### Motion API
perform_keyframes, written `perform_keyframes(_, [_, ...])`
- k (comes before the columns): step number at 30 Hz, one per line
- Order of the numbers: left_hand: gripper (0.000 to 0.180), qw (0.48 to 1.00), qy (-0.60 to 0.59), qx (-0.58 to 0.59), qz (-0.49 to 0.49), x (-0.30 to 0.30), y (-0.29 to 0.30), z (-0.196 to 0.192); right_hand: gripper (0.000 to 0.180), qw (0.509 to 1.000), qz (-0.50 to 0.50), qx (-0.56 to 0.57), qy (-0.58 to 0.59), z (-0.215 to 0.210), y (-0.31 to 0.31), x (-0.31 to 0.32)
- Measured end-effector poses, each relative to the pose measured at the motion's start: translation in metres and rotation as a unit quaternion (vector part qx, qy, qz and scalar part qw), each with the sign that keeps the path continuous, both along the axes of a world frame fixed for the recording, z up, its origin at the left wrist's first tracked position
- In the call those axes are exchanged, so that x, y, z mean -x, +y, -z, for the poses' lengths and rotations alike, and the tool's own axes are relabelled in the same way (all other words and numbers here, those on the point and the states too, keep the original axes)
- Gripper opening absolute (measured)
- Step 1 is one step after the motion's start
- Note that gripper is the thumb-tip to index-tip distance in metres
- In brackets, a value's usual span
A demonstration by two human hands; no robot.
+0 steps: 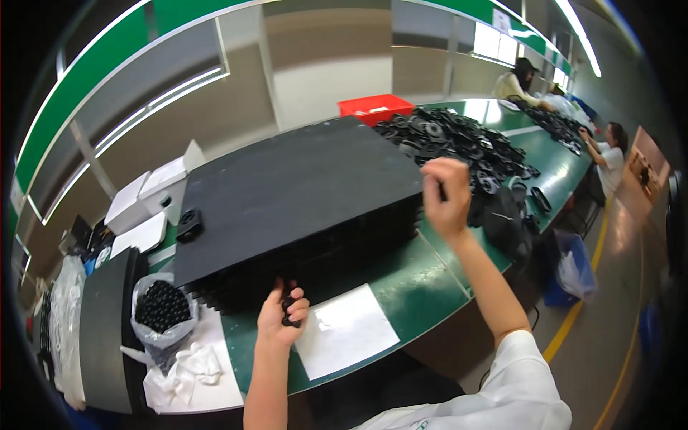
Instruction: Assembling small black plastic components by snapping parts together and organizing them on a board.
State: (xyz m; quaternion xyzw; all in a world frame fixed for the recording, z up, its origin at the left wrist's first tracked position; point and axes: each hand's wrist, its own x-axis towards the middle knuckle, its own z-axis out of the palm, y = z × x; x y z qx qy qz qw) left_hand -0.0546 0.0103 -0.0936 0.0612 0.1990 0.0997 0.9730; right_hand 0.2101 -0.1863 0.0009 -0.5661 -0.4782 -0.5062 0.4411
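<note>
A large black stack of flat sheets or trays (pixel 301 179) fills the middle of the green table. My left hand (pixel 278 315) is closed around a small black part (pixel 290 309), just in front of the stack's near side. My right hand (pixel 446 197) is curled at the stack's right corner; a dark spot shows between its fingers, too small to name. One small black round-holed part (pixel 189 224) rests on the stack's left edge. A white sheet of paper (pixel 347 333) lies by my left hand.
A pile of black plastic parts (pixel 451 140) and a red bin (pixel 376 107) stand beyond. At the left are a bag of black balls (pixel 163 304), white gloves or cloth (pixel 186 369) and white boxes (pixel 147 190). A blue bin (pixel 570 276) stands right. Two people (pixel 517 79) work farther off.
</note>
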Motion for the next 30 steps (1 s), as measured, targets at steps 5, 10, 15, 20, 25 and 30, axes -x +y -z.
perform_keyframes(5, [0.028,0.999,0.035,0.013,-0.01,-0.003,-0.009,-0.006,0.056,0.899,0.301,0.228,0.222,0.093,-0.112,-0.139])
perform_keyframes(10, [0.028,0.998,0.05,0.01,-0.022,0.001,-0.006,-0.004,0.073,0.829,0.283,0.373,0.306,0.138,-0.107,-0.112])
perform_keyframes(15, [0.026,0.996,0.08,0.036,-0.029,-0.001,-0.005,-0.007,0.056,0.89,0.205,0.265,0.309,0.094,-0.073,-0.049])
perform_keyframes(20, [0.023,1.0,0.021,-0.019,-0.004,0.004,-0.005,-0.01,0.052,0.907,-0.166,0.05,0.383,0.055,-0.016,-0.032])
perform_keyframes(25, [0.029,0.972,-0.105,-0.208,-0.02,0.002,-0.022,-0.035,0.069,0.898,-0.21,-0.012,0.386,0.051,0.014,-0.049])
perform_keyframes(30, [0.031,0.918,-0.179,-0.313,-0.164,0.02,0.001,-0.046,0.08,0.883,-0.222,-0.037,0.412,0.055,0.029,-0.049])
